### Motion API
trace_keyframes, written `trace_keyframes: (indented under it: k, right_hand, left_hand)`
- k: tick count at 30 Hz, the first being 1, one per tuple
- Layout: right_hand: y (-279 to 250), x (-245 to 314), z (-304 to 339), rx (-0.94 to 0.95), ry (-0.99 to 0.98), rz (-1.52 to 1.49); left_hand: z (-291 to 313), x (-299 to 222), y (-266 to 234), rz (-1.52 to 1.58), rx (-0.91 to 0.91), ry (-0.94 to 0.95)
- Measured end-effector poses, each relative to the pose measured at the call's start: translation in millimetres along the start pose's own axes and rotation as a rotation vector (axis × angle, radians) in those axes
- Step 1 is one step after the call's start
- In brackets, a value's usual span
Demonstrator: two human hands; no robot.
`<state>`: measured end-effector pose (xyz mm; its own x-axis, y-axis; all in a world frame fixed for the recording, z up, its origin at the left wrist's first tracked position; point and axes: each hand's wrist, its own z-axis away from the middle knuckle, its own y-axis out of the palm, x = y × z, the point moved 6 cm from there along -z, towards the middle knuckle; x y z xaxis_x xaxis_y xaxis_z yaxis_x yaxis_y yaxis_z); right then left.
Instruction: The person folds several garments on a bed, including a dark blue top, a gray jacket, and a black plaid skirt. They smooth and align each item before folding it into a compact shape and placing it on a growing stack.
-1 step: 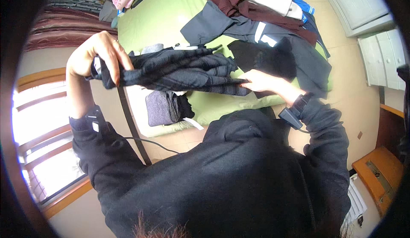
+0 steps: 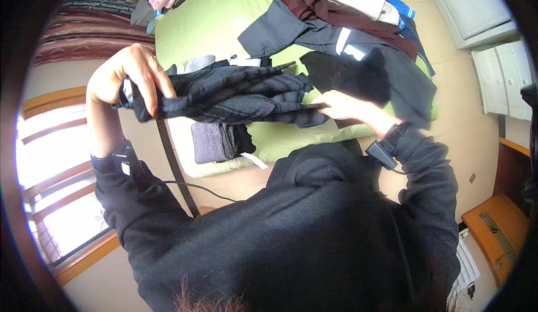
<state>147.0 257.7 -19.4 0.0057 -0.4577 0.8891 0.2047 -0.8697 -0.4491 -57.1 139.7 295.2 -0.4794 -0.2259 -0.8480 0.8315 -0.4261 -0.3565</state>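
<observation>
A dark, faintly striped garment (image 2: 241, 92) is stretched between my two hands above the near part of the bed. My left hand (image 2: 134, 77) is closed round its left end, with the fingers bent down over the bunched cloth. At the other end, my right hand (image 2: 344, 106) pinches the edge of the garment. Below it, a folded grey knit garment (image 2: 216, 143) lies by the bed's near edge. To the right of the held cloth a black garment (image 2: 350, 79) is spread out. Whether the held garment is a shirt is hidden by its folds.
On the green bed sheet (image 2: 210, 21), dark grey trousers (image 2: 274, 29), a maroon garment (image 2: 294, 1) and a pale garment (image 2: 347, 1) lie towards the far right. A window (image 2: 64, 172) is at left, a white cabinet (image 2: 501, 79) at right. A cable (image 2: 199, 187) runs from my left sleeve.
The held garment has shifted very slightly, and its folds sag a little lower. Both hands keep their hold in nearly the same places.
</observation>
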Motion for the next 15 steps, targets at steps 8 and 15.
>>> trace_keyframes:
  k: [8,15]
  right_hand:
    - [55,-35,-29,-0.090,-0.090,0.155]
    - [135,8,-15,-0.062,-0.226,0.626]
  left_hand:
    - [144,39,32,-0.238,-1.333,-0.314]
    - [176,66,35,-0.121,-1.215,-0.395]
